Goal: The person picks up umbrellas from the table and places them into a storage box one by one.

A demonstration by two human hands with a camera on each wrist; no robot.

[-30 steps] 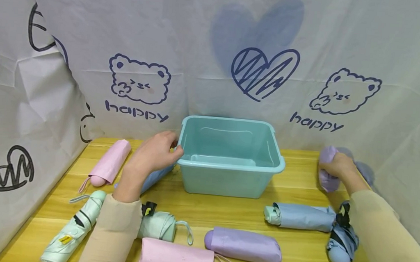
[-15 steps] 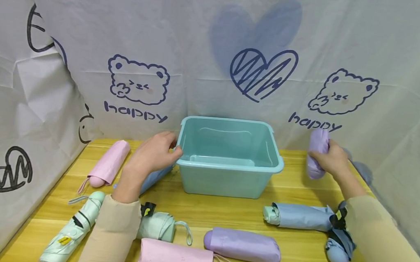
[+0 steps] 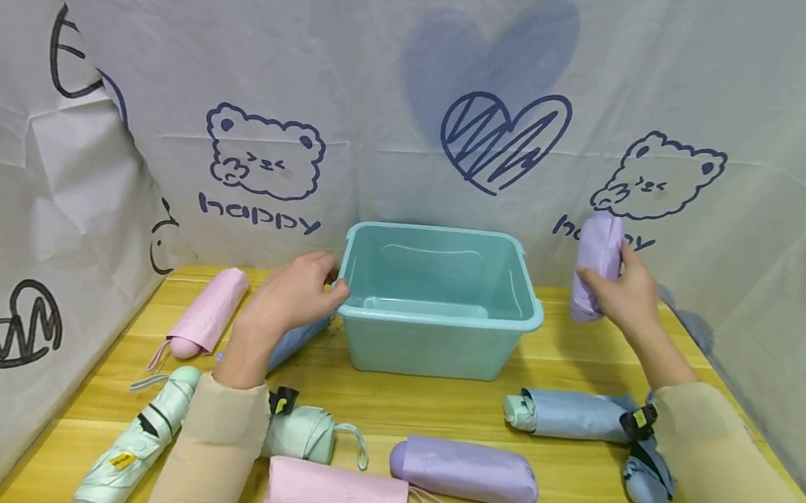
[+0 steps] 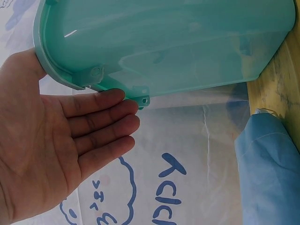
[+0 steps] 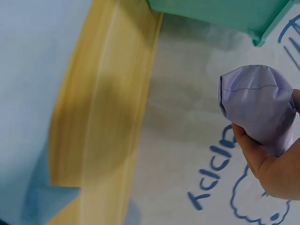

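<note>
In the head view my right hand (image 3: 630, 293) grips a purple folded umbrella (image 3: 598, 255) in its sleeve, upright above the table right of the bin. The right wrist view shows thumb and fingers around the purple umbrella (image 5: 258, 101). My left hand (image 3: 299, 291) is at the left rim of a teal plastic bin (image 3: 431, 348). In the left wrist view, the left hand (image 4: 61, 136) has its thumb at the rim and its fingers nearly straight along the outside. Nothing lies inside the bin as far as the head view shows.
Around the bin lie a pink umbrella (image 3: 209, 311), a blue one (image 3: 296, 342) partly behind my left arm, and mint ones (image 3: 140, 436) (image 3: 303, 433). Nearer are pink (image 3: 337, 499) and purple (image 3: 471, 472) umbrellas. Blue ones (image 3: 578, 415) (image 3: 648, 480) lie right. A printed cloth (image 3: 394, 180) hangs behind.
My right hand has lifted the purple umbrella from the table's back right, moving it up and left while turning it upright. My left hand stays at the bin's rim.
</note>
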